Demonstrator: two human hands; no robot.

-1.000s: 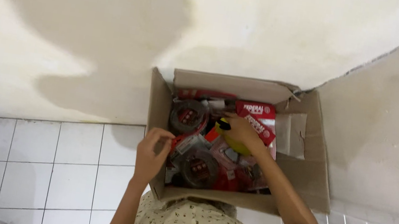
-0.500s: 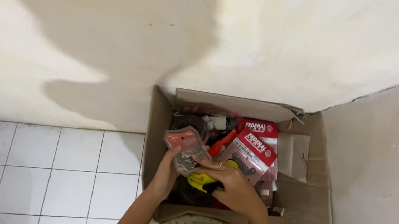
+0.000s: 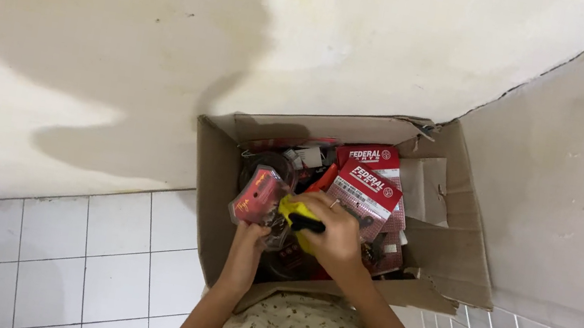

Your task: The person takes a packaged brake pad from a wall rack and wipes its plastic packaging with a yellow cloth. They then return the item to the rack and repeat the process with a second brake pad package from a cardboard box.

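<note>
Red packet (image 3: 259,196) lifted higher, left hand (image 3: 249,237) gripping it, right hand (image 3: 334,235) clutching yellow tool (image 3: 297,215)

Both forearms extended forward; left hand (image 3: 247,236) and right hand (image 3: 331,234) close together, fingers curled, grip closed.

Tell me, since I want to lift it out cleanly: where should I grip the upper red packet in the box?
Probably by the red packet's free upper edge, coming from above: it lies tilted atop the pile in the cardboard box, its lower corner under the right hand.

left hand (image 3: 246,246): red packet (image 3: 260,196) | right hand (image 3: 334,235): yellow tool (image 3: 297,214) | over cardboard box (image 3: 216,175)
</note>
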